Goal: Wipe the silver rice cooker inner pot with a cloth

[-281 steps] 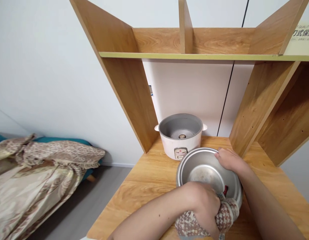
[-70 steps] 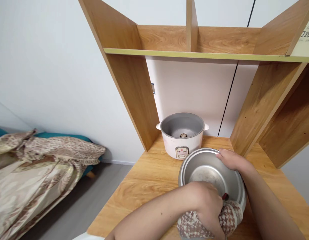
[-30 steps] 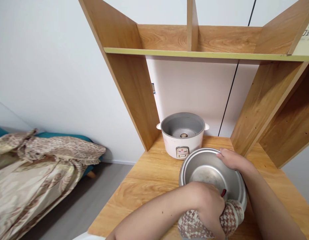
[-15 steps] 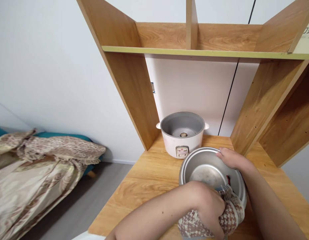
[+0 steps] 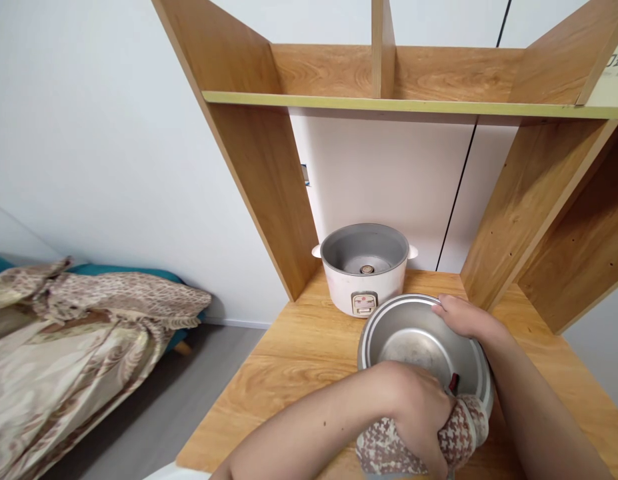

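Observation:
A silver inner pot (image 5: 413, 337) of a rice cooker is tilted toward me above the front of the wooden desk. My right hand (image 5: 456, 313) grips its right rim from outside, thumb at the edge. Bent over the near side of the pot, my left hand (image 5: 421, 403) presses a brown-and-white patterned cloth (image 5: 461, 427) against the inner wall; its fingertips are partly hidden. A small dark red piece (image 5: 455, 382) shows beside those fingers. Behind the pot stands the white rice cooker body (image 5: 366, 283), lidless, with its grey inside and central round plate visible.
The wooden desk (image 5: 253, 387) carries a shelf unit (image 5: 261, 193) with upright panels and a crossboard above the cooker. At left, a bed or sofa (image 5: 103, 333) is draped with patterned fabric. Part of a white object (image 5: 176, 473) shows at the bottom edge.
My left hand and the cloth have shifted slightly within the pot, and the red piece has moved a little lower. My right hand and the pot stay in place.

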The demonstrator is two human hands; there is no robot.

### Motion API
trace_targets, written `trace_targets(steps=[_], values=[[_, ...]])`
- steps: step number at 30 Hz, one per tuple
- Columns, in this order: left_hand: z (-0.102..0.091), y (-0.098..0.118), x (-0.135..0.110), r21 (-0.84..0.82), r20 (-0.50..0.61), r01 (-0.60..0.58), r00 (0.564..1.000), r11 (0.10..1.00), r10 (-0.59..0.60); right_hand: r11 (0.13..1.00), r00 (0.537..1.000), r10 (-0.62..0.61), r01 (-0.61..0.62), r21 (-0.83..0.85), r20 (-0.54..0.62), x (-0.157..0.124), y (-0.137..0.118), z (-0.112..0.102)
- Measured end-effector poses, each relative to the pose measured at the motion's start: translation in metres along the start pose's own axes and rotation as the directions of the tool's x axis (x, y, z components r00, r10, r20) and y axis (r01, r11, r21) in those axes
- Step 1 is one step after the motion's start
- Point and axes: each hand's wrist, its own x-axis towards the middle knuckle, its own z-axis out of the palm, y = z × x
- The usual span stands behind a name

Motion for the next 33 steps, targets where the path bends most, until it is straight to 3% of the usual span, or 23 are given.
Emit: trace_targets(steps=[8, 13, 18, 24, 33], values=[[0.0, 0.001, 0.003, -0.018, 0.066, -0.02, 0.998, 1.0, 0.021, 1.0, 1.0, 0.006, -0.006, -0.021, -0.014, 0.0, -0.001, 0.0], [0.002, -0.001, 0.005, -0.033, 0.046, -0.037, 0.998, 0.999, 0.039, 1.0, 1.0, 0.0, -0.001, -0.026, -0.016, 0.001, -0.001, 0.0], [0.003, -0.002, 0.004, -0.048, 0.026, -0.023, 0.999, 0.999, 0.024, 1.0, 1.0, -0.001, 0.001, -0.025, -0.013, 0.001, -0.001, 0.0], [-0.002, 0.0, 0.001, -0.048, 0.092, 0.021, 0.996, 0.999, -0.017, 1.0, 1.0, -0.01, 0.01, -0.014, -0.012, -0.001, -0.003, -0.002], [0.009, -0.004, 0.007, -0.036, 0.018, -0.042, 0.999, 0.999, 0.042, 0.998, 1.0, -0.001, 0.003, -0.056, 0.03, -0.006, -0.004, -0.009]])
